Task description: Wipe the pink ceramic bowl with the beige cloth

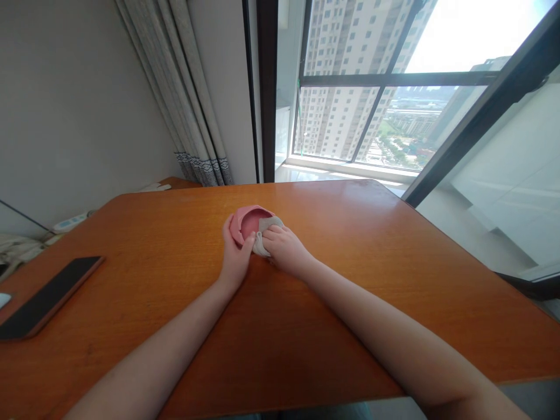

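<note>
A pink bowl-like dish (pixel 250 220) with a faceted outer wall is held just over the middle of the desk, its round hollow tilted toward me. My left hand (pixel 236 251) grips its left and near side, thumb at the rim. My right hand (pixel 284 245) is closed on a light grey-white cloth (pixel 262 245), pressed against the dish's right rim. Part of the cloth reaches into the hollow, and another part hangs below the rim. The right fingertips are partly hidden in the cloth.
The brown wooden desk (pixel 184 326) spreads under both arms. At the left lies a flat black pad (pixel 52 297), with a white object (pixel 4 300) at the frame edge. A white power strip (pixel 70 223) sits beyond the left edge. Behind are a grey curtain (pixel 188 87) and a window (pixel 341 116).
</note>
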Motion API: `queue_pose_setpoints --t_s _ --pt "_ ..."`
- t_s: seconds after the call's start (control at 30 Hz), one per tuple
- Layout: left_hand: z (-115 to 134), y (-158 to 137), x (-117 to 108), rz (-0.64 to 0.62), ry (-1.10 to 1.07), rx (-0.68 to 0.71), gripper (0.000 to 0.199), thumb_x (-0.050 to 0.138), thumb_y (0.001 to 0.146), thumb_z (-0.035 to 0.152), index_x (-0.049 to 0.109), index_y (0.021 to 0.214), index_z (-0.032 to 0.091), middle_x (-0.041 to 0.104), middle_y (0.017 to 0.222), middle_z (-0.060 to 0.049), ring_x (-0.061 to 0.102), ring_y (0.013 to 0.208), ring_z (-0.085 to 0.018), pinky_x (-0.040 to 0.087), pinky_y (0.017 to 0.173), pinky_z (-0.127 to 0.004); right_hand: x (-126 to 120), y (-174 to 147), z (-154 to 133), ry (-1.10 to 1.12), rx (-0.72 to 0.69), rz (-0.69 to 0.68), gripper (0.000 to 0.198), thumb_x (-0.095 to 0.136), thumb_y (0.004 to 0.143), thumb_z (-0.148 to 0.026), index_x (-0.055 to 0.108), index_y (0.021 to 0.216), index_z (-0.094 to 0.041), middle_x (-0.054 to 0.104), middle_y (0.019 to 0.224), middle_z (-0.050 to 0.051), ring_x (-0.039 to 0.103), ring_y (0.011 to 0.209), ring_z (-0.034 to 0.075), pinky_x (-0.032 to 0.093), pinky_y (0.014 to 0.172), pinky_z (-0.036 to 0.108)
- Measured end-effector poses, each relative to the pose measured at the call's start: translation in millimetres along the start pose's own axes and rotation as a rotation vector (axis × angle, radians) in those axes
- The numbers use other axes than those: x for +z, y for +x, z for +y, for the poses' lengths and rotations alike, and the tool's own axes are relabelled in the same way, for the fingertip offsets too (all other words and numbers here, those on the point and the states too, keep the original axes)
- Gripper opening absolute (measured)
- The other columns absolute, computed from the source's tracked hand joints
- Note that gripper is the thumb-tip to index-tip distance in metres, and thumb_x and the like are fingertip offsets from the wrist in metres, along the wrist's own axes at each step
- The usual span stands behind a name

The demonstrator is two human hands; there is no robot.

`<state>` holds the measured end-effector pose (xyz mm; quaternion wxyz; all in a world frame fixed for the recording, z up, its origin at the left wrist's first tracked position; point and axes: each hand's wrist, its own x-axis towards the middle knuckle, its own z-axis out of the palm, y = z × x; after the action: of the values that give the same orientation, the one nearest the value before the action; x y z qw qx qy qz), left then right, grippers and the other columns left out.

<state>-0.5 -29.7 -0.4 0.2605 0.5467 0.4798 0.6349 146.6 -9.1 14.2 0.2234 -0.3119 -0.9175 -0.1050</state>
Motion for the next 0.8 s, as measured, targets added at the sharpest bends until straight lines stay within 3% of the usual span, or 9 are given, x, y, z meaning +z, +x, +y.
queue_pose_setpoints --t_s 0.2,0.4,0.57,0.8 --pt "-7.5 11.1 -9.9 -0.064 0.053 0.015 0.054 0.056 0.073 0.018 0.041 0.125 0.020 0.043 0.134 -0.010 0.040 0.127 -0.022 0.026 0.112 -0.038 -5.9 -0.9 20.1 -0.063 -0.160 0.047 0.018 0.045 0.092 -0.019 0.061 0.084 -0.018 0.061 0.085 0.003 0.045 0.086 0.017 0.033 0.084 0.032" --pt "-14.0 5.2 -2.2 0.012 -0.133 -0.147 0.053 0.058 0.078 0.031 0.039 0.127 0.023 0.047 0.132 -0.009 0.047 0.121 -0.022 0.036 0.105 -0.040 1.0 -1.3 10.0 -0.087 -0.103 0.101 0.019 0.045 0.091 -0.016 0.059 0.079 -0.018 0.059 0.078 0.003 0.044 0.081 0.017 0.031 0.080 0.032" --pt "-14.9 2.5 1.5 0.053 -0.219 -0.088 0.051 0.061 0.074 0.027 0.044 0.122 0.023 0.051 0.125 -0.007 0.050 0.115 -0.020 0.039 0.102 -0.036 -4.6 3.3 -10.1 -0.121 0.023 0.145 0.017 0.045 0.090 -0.014 0.059 0.080 -0.018 0.057 0.077 0.004 0.042 0.077 0.017 0.030 0.074 0.032" --pt "-15.2 10.5 -3.7 0.019 -0.135 -0.158 0.044 0.053 0.071 0.018 0.051 0.115 0.022 0.057 0.113 -0.005 0.055 0.103 -0.020 0.047 0.090 -0.034 -12.5 1.8 8.9 -0.124 -0.109 0.072 0.018 0.042 0.094 -0.019 0.059 0.085 -0.019 0.060 0.085 0.004 0.045 0.088 0.017 0.028 0.082 0.034"
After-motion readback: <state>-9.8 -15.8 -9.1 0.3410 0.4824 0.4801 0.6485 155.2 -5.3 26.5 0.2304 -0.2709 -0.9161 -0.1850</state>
